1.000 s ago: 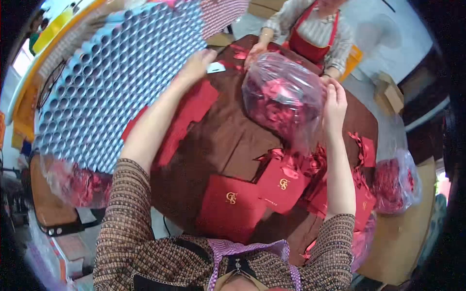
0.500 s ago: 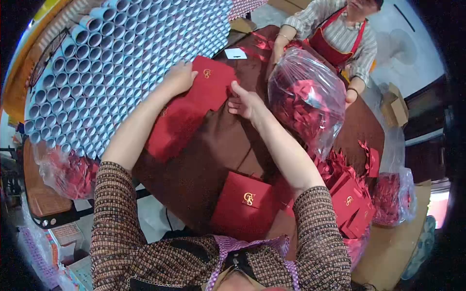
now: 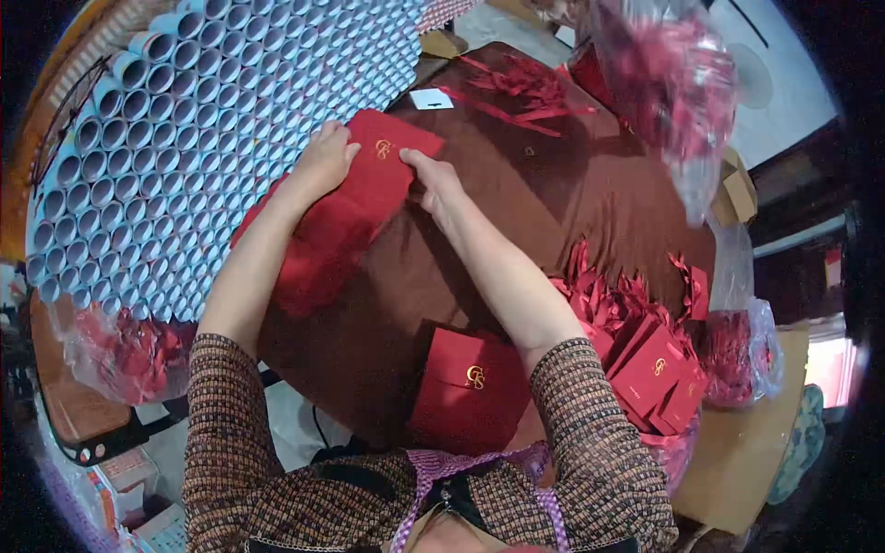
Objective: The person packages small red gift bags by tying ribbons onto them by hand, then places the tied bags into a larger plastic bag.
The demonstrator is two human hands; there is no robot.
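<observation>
Both my hands are closed on a red paper envelope with a gold monogram, held tilted over the far left of the table. My left hand grips its left side, the thumb over the edge. On the right side, the thumb of my right hand presses near the monogram while the other fingers curl at the edge. More red paper extends below it toward my left forearm. Close to my body lies another red envelope, its gold-marked flap folded down.
Rows of pale blue tubes fill the left. A white card and red ribbons lie at the table's back. Several red envelopes with ribbons pile up at right. A clear bag of red items hangs at upper right.
The clear bag has gone from the table toward the upper right, uncovering ribbons and brown cloth. My right hand has moved left, its thumb now on the envelope's face.
</observation>
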